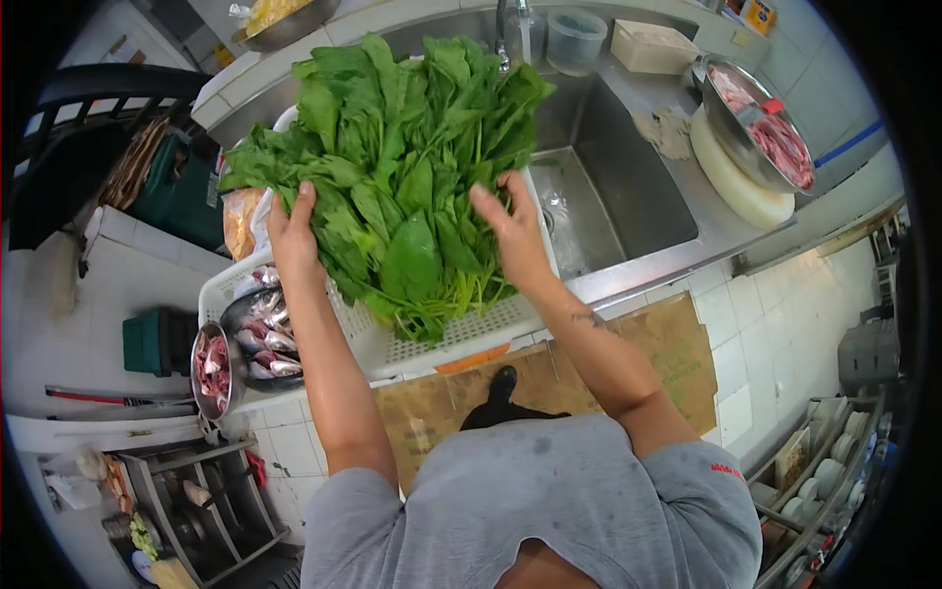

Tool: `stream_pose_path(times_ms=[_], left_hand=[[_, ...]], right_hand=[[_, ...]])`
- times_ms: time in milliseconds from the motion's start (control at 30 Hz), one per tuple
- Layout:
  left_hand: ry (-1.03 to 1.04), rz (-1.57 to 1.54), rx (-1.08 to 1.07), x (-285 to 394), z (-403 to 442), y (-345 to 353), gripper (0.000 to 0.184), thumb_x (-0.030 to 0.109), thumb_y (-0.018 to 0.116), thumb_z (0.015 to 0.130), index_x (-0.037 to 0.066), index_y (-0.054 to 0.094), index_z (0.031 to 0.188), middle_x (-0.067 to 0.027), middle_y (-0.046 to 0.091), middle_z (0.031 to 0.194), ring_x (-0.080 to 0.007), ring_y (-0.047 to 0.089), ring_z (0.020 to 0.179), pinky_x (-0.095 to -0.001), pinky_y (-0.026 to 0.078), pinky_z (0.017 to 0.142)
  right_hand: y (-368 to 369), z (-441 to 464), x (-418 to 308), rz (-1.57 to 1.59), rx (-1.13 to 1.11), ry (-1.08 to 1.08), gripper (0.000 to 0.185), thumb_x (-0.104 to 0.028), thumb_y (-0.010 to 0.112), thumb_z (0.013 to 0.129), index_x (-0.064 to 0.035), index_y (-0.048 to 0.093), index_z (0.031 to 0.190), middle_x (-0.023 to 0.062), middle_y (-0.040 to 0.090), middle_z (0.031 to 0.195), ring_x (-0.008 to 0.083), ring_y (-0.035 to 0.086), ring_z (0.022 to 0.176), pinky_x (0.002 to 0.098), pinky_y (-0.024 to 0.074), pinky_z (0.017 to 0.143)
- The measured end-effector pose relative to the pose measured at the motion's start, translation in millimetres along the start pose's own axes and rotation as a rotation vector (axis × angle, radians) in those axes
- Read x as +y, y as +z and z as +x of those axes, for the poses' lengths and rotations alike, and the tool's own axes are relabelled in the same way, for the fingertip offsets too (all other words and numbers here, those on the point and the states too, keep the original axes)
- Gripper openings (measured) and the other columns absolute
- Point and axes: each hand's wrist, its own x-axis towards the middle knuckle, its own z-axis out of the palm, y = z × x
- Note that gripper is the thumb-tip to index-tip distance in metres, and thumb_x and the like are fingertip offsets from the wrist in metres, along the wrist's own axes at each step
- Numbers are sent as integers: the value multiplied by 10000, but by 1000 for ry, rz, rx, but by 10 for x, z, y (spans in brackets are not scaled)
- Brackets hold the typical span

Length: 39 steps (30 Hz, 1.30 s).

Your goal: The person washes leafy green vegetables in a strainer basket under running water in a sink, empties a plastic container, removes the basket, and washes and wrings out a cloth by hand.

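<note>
A big heap of leafy greens point(392, 167) fills a white perforated basket point(461, 339) at the sink's left side. My left hand point(294, 231) is at the heap's left edge, thumb up and apart, its other fingers partly hidden by leaves. On the right side, my right hand point(510, 226) touches or hovers just beside the leaves, thumb and fingers spread, with nothing clearly held. Some leaves hang over the basket's rim, and stems gather at its near side.
Right of the basket is a steel sink point(608, 177). Further right, a metal bowl of meat point(765, 128) stands on a round white block point(726, 177). At left are a tray of fish point(265, 334) and a small bowl of meat point(211, 368). Cardboard point(648, 363) covers the floor.
</note>
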Motion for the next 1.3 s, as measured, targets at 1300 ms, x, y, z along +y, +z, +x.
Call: stream_pose_path(times_ms=[1300], left_hand=[[-196,507,-58,-300,-356,-578,490,76,532,784,-1,404,1251,-151,511,1176,-244,489,1040,-320,354,918]], right_hand=[[-1025,-246,550,390,-53,834,427,-320,469,889,-42,489,1213,77,570,1048,124,573,759,274,480,640]])
